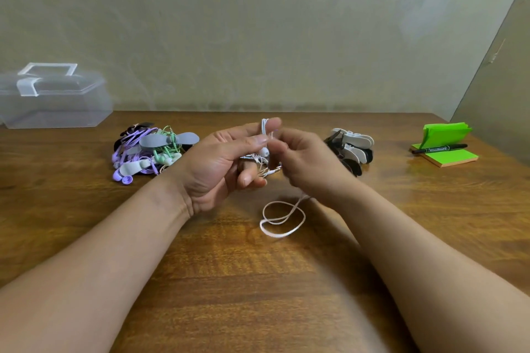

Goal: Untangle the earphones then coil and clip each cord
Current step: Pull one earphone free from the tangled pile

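My left hand (218, 163) is clamped on the white earphones (265, 151). Thumb and forefinger pinch several strands together at the top, and the lower fingers curl under a small bundle of wire with an earbud hanging in it. My right hand (304, 163) is drawn in close against it, fingers curled, their tips meeting the strands just beside the left thumb. It is blurred, but I judge it is pinching the cord too, since the free length runs down from beneath it.

That free length ends in a slack loop (282, 219) lying on the surface (258, 281) just in front of both wrists. The step in hand looks like coiling. To do it well, I would hold the left pinch firm as the anchor. The right hand should feed the slack in even turns without pulling, so the loop lifts off the wood cleanly and does not twist into a knot. The plug and buds should stay tucked inside the bundle before a clip goes on.

Left of the hands lies a heap of purple and green earphones (149, 152), already wound and held by grey clips. To the right, near the right hand, sits a pile of black and white clips (351, 149). Farther out are a clear plastic box (54, 100) at the back left and green sticky notes (444, 155) with a marker (438, 148) across them at the far right.
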Available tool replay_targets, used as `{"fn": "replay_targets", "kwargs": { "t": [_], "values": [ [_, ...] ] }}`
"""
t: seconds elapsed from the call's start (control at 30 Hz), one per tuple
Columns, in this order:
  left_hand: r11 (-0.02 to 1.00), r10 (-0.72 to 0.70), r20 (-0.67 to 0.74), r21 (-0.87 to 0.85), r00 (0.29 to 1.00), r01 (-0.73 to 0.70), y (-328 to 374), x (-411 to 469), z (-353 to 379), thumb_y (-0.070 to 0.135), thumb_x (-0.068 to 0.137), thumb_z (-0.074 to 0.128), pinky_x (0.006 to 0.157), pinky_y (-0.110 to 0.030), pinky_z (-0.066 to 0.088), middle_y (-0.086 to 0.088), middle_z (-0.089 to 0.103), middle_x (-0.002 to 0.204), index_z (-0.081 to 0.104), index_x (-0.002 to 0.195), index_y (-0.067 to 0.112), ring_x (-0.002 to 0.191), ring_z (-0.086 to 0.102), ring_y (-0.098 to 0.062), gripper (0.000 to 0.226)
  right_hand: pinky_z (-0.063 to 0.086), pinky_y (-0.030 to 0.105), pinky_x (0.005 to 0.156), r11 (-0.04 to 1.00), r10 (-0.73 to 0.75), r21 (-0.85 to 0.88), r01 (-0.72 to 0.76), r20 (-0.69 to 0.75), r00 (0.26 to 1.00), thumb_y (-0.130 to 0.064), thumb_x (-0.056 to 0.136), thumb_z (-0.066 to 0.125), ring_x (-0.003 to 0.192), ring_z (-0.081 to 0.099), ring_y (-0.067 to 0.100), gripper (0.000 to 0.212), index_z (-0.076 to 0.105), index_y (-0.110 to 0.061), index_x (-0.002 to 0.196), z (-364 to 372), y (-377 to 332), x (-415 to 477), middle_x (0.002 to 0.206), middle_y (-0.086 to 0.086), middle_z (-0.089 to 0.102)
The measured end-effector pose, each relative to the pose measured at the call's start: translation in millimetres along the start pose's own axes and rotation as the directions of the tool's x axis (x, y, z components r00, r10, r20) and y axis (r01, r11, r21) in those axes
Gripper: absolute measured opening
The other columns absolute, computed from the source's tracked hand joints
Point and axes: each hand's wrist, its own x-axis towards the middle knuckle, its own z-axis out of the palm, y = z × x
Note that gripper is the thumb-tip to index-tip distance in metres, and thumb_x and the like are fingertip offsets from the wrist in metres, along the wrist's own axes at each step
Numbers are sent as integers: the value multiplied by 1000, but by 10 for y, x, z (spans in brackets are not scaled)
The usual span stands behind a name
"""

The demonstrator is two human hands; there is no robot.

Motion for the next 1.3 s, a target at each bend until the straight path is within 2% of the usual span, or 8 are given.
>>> {"fn": "replay_targets", "kwargs": {
  "t": [0.2,0.3,0.43,0.63,0.73,0.83,1.03,1.3],
  "values": [
    [910,279,-252,376,927,-171,-67,100,-77,14,105,57,57,-26,57,-2,78,112,62,139,20,35,35,-5,36,36,29,51,990,133,23,-136,94,987,-16,109,51,52,44,9,23,71,-8,113,61,-41,9,79,1,67],
    [783,390,-301,606,870,-142,-68,104,-176,16,104,61,63,-33,61,7,78,109,64,140,26,54,63,-6,38,43,28,48,984,177,-16,-177,193,965,-23,107,58,51,47,14,19,74,-13,110,94,-91,-38,71,-5,67],
    [453,416,-92,883,905,-119,-100,58,-259,36,99,62,92,-44,59,19,76,111,70,127,43,107,72,-10,30,45,29,49,978,127,-172,-114,65,990,-31,100,69,46,54,16,22,74,-13,89,-10,-165,-28,62,-6,63],
    [190,236,71,975,969,-118,-51,3,-197,36,103,55,85,-37,54,17,75,105,68,123,42,99,67,-7,25,46,29,51,989,54,-137,-56,-16,998,-24,98,72,48,56,18,18,69,-11,86,-202,-216,-26,59,-7,65],
    [292,143,64,951,988,-104,-64,-6,-137,29,104,61,70,-21,45,20,72,86,75,113,30,76,62,8,17,47,38,55,999,34,-31,-34,-9,999,-21,97,74,52,55,23,17,70,-5,91,-217,-182,1,63,-3,65],
    [519,43,108,847,993,-115,-20,-47,-67,22,105,59,54,-21,40,13,61,66,74,99,15,52,50,-6,18,45,32,51,989,39,144,-41,12,999,-17,98,72,49,50,18,15,69,-6,87,-227,-178,32,67,4,63],
    [929,75,164,347,984,-129,75,-70,13,22,96,61,68,-26,55,-3,74,103,69,130,13,48,47,-13,35,38,22,49,849,98,495,-184,194,976,-23,97,69,60,39,14,21,70,-2,96,-251,-76,29,78,13,51],
    [938,186,-45,305,982,-163,34,23,-83,26,101,57,65,-24,55,-3,76,115,65,137,23,39,39,-7,36,44,27,48,949,121,270,-163,167,979,-22,108,56,50,39,11,20,68,-7,114,18,-143,-35,77,4,52]
  ]
}}
